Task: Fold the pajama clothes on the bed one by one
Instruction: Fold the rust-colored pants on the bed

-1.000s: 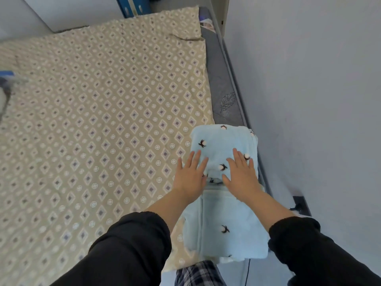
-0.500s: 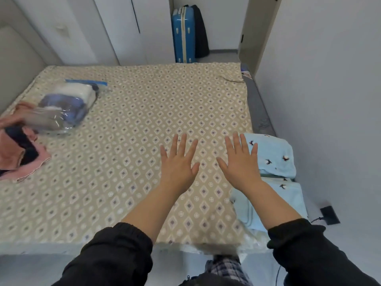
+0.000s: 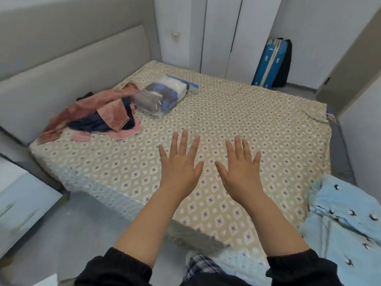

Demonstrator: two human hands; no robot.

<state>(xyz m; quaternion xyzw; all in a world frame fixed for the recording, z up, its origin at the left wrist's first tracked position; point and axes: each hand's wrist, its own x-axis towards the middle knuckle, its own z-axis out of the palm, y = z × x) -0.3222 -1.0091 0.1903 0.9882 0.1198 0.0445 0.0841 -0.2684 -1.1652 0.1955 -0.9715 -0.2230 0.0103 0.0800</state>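
While the folded blue pajamas (image 3: 346,228) lie at the bed's (image 3: 247,120) right edge, left hand (image 3: 180,165) and right hand (image 3: 240,169) hover above the sheet, fingers spread, holding nothing; unfolded pink clothes (image 3: 92,112) lie far left.

Quick count of what's lying around

Two hands, a left hand (image 3: 179,165) and a right hand (image 3: 241,171); one bed (image 3: 257,129); one clear bag (image 3: 162,98) upper middle; one blue suitcase (image 3: 270,62) upper right; one pink-and-navy heap (image 3: 97,114) at left, too tangled to count the pieces; one light-blue pajama stack (image 3: 342,230) lower right.
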